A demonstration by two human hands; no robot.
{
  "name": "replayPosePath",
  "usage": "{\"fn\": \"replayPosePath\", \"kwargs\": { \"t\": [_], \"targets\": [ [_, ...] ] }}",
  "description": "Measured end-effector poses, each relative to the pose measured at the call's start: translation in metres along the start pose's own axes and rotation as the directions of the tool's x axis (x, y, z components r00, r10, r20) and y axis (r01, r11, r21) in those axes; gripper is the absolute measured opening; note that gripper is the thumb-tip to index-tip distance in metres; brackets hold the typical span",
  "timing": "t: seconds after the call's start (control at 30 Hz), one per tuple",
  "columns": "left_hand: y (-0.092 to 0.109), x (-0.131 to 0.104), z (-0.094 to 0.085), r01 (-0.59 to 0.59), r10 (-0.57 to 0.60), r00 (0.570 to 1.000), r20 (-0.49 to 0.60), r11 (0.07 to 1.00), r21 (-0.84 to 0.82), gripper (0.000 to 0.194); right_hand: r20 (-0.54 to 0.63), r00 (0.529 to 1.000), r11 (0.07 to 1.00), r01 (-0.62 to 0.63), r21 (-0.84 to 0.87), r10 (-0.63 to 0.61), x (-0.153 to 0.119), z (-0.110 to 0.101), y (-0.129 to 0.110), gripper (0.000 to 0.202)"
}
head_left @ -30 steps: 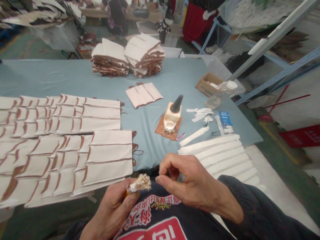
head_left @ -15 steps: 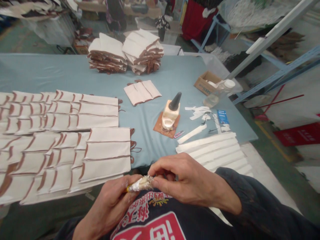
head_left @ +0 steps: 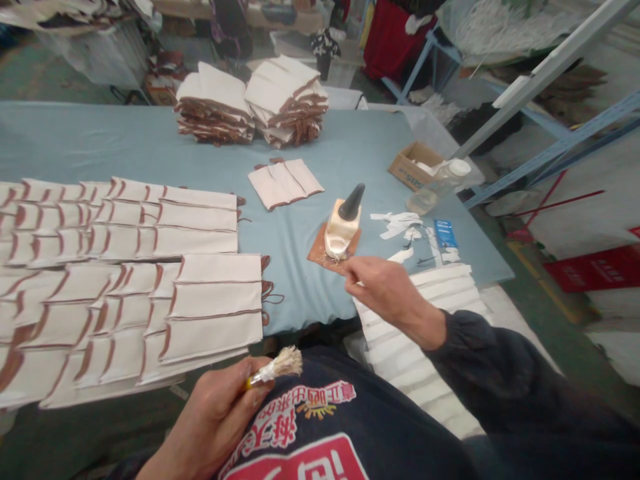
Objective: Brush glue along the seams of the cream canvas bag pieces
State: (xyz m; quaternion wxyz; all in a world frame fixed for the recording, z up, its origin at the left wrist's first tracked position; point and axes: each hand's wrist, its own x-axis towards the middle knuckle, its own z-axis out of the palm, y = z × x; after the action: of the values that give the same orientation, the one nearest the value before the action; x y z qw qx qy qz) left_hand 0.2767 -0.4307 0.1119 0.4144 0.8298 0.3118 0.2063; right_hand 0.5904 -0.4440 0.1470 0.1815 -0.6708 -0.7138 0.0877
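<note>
My left hand (head_left: 215, 417) is near my chest and grips a small brush (head_left: 277, 367) with stiff pale bristles that point right. My right hand (head_left: 383, 287) is stretched over the table's front edge, fingers pinched together just below a brown pad (head_left: 320, 253) on which a glue bottle (head_left: 344, 223) with a dark cone cap stands. I cannot tell whether the pinched fingers hold anything. White paper strips (head_left: 430, 293) lie in a fanned row under and right of that hand.
Rows of white bags with brown trim (head_left: 130, 280) cover the left of the blue table (head_left: 100, 147). Two stacks of bags (head_left: 253, 103) stand at the back, a few flat ones (head_left: 285, 183) mid-table. A cardboard box (head_left: 415, 167), plastic jar (head_left: 440, 183) and scraps (head_left: 400, 223) sit right.
My right hand has left the brush bristles and moved forward and right to the brown pad by the glue bottle. The left hand keeps the brush in about the same place.
</note>
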Motion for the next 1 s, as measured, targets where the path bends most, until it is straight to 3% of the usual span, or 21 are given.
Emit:
{"fn": "replayPosePath", "kwargs": {
  "t": [0.07, 0.13, 0.23, 0.3, 0.43, 0.63, 0.73, 0.83, 0.93, 1.0],
  "targets": [
    [-0.002, -0.003, -0.001, 0.010, -0.010, 0.999, -0.049, 1.000, 0.005, 0.020, -0.045, 0.995, 0.982, -0.079, 0.173, 0.088, -0.003, -0.010, 0.010, 0.019],
    [-0.003, -0.003, -0.001, 0.005, -0.002, 0.995, -0.103, 1.000, 0.021, 0.021, -0.012, 0.998, 0.932, -0.046, 0.360, 0.054, -0.011, -0.016, 0.004, 0.023],
    [0.000, 0.004, 0.001, -0.042, 0.046, 0.992, -0.120, 0.999, 0.032, 0.022, 0.120, 0.991, 0.857, -0.012, 0.515, -0.058, -0.022, -0.015, -0.024, 0.031],
    [0.003, 0.009, 0.001, -0.084, 0.088, 0.990, -0.108, 0.996, 0.038, 0.020, 0.208, 0.974, 0.794, -0.058, 0.605, -0.087, -0.025, -0.012, -0.043, 0.036],
    [0.004, 0.017, -0.001, -0.138, 0.146, 0.984, -0.104, 0.987, 0.079, 0.019, 0.270, 0.963, 0.687, -0.177, 0.705, -0.028, -0.024, -0.009, -0.060, 0.018],
    [-0.001, 0.020, -0.004, -0.184, 0.194, 0.977, -0.086, 0.976, 0.120, 0.019, 0.427, 0.901, 0.526, -0.401, 0.750, 0.079, -0.022, -0.012, -0.062, 0.015],
    [-0.006, 0.018, -0.004, -0.207, 0.222, 0.972, -0.076, 0.963, 0.173, 0.021, 0.443, 0.894, 0.565, -0.404, 0.719, 0.075, -0.019, -0.013, -0.064, 0.015],
    [-0.008, 0.018, -0.004, -0.227, 0.247, 0.967, -0.062, 0.947, 0.229, 0.023, 0.391, 0.919, 0.651, -0.325, 0.687, 0.046, -0.016, -0.013, -0.065, 0.012],
    [-0.006, 0.022, -0.005, -0.246, 0.268, 0.962, -0.046, 0.929, 0.275, 0.024, 0.279, 0.959, 0.768, -0.150, 0.623, -0.039, -0.015, -0.007, -0.066, 0.013],
    [-0.005, 0.024, -0.006, -0.250, 0.271, 0.962, -0.029, 0.920, 0.301, 0.025, 0.173, 0.978, 0.874, 0.021, 0.485, -0.119, -0.015, 0.003, -0.065, 0.014]
  ]
}}
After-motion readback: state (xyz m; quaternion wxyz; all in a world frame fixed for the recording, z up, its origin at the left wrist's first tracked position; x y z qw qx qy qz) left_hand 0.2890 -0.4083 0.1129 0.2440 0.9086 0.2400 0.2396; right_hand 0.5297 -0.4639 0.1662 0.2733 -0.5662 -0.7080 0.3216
